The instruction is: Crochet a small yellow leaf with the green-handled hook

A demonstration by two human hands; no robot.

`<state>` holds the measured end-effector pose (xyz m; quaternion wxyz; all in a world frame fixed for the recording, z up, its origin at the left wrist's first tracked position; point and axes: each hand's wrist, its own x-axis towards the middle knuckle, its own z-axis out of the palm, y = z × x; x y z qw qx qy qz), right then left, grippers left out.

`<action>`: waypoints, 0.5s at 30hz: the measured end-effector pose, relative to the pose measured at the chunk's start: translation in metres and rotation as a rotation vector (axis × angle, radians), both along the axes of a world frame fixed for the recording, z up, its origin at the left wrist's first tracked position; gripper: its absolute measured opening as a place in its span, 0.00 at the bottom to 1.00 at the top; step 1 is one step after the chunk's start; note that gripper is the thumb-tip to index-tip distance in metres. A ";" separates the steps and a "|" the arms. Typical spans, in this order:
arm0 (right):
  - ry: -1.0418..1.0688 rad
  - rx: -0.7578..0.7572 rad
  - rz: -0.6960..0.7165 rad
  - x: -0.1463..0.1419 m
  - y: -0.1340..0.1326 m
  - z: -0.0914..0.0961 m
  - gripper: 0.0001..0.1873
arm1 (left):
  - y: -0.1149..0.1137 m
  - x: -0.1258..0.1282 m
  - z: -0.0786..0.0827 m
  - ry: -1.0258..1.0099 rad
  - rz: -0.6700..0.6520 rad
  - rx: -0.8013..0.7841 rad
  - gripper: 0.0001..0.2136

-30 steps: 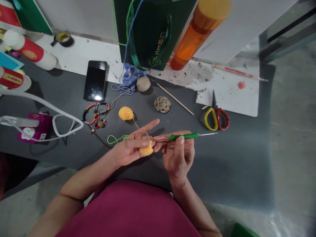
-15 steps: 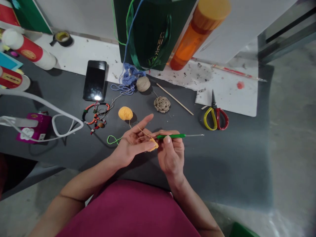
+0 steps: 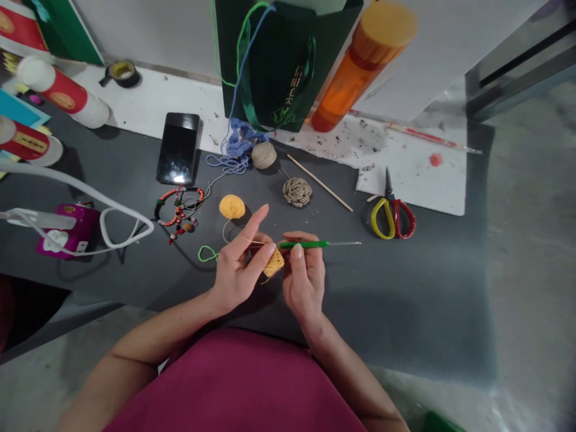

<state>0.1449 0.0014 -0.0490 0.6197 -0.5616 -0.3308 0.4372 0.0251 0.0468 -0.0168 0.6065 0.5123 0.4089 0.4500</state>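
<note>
Between thumb and fingers, my left hand (image 3: 237, 271) pinches a small yellow crochet piece (image 3: 273, 264), its index finger raised with yarn running past it. That strand leads back to a yellow yarn ball (image 3: 232, 207) on the table. My right hand (image 3: 305, 279) grips a crochet hook (image 3: 303, 245) by its green handle, thumb on top. One metal end points right, away from the work; the other end, by the yellow piece, is hidden at the fingers. Beyond my hands lie a brown crocheted rosette (image 3: 297, 192) and a beige yarn ball (image 3: 264, 155).
Scissors (image 3: 390, 210) and a thin wooden stick (image 3: 319, 182) lie to the right. A phone (image 3: 179, 148), beaded bracelets (image 3: 177, 207) and a purple box with a white cable (image 3: 67, 231) are left. A dark green bag (image 3: 270, 66) and an orange tube (image 3: 360, 72) stand behind.
My left hand has turned, its fingers curling in and more of the yellow crochet piece now showing. My right hand and the hook have shifted slightly left. The view has moved a little.
</note>
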 end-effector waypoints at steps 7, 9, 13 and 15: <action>0.303 -0.156 0.232 -0.004 0.009 0.005 0.22 | 0.002 -0.001 -0.005 -0.011 0.064 0.010 0.23; 0.335 -0.174 0.284 -0.003 0.011 0.007 0.23 | 0.003 -0.002 -0.007 -0.008 0.063 0.052 0.22; 0.400 -0.159 0.352 0.001 0.014 0.011 0.24 | 0.005 -0.002 -0.010 -0.015 0.095 0.096 0.21; 0.409 -0.176 0.345 0.002 0.015 0.011 0.25 | 0.007 -0.002 -0.013 0.005 0.162 0.093 0.20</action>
